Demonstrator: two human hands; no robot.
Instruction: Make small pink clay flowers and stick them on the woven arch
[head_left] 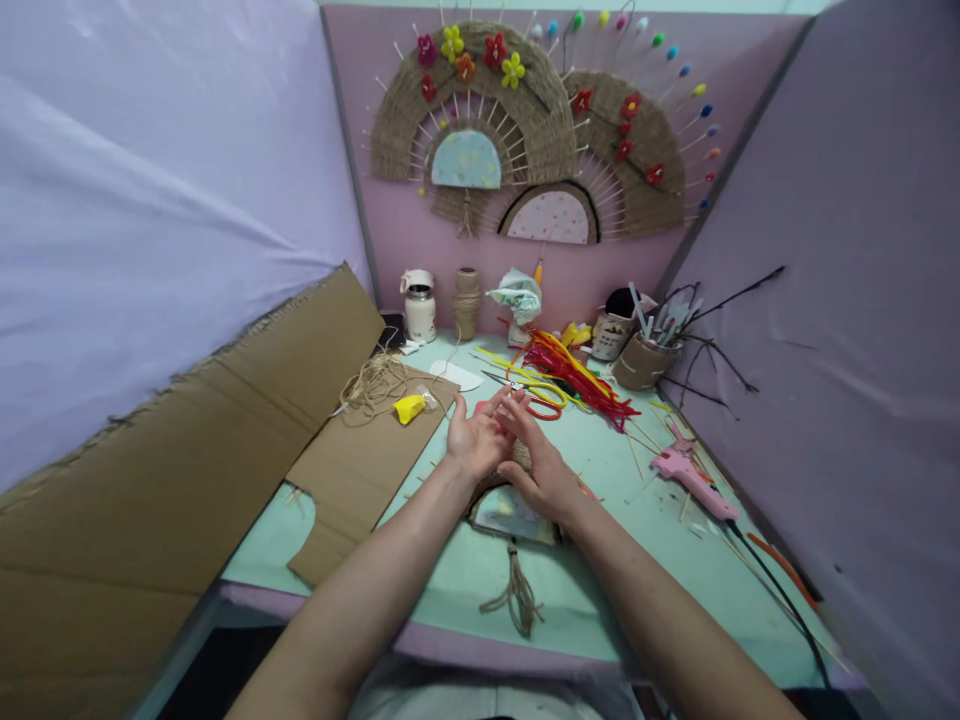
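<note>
My left hand (478, 440) is turned palm up with its fingers stretched out and the thumb apart. My right hand (541, 468) reaches across it, fingers extended and thumb spread, its fingertips at the left hand's fingers. I cannot make out anything held between them. Below both hands lies a half-round fan craft, its pale patterned centre (510, 512) edged in dark trim, with thin sticks poking out at the sides. A twine tassel (516, 595) hangs from it toward me. The hands hide much of the fan. Scissors (536, 392) with yellow and red handles lie just beyond the fingers.
Cardboard (375, 460) bearing loose twine (375, 385) lies left; a larger sheet (187, 440) leans there. Red and yellow pipe cleaners (577, 375), a stick-filled pot (643, 362) and a pink glue gun (694, 480) with a cord are right. Finished fans (390, 130) hang behind.
</note>
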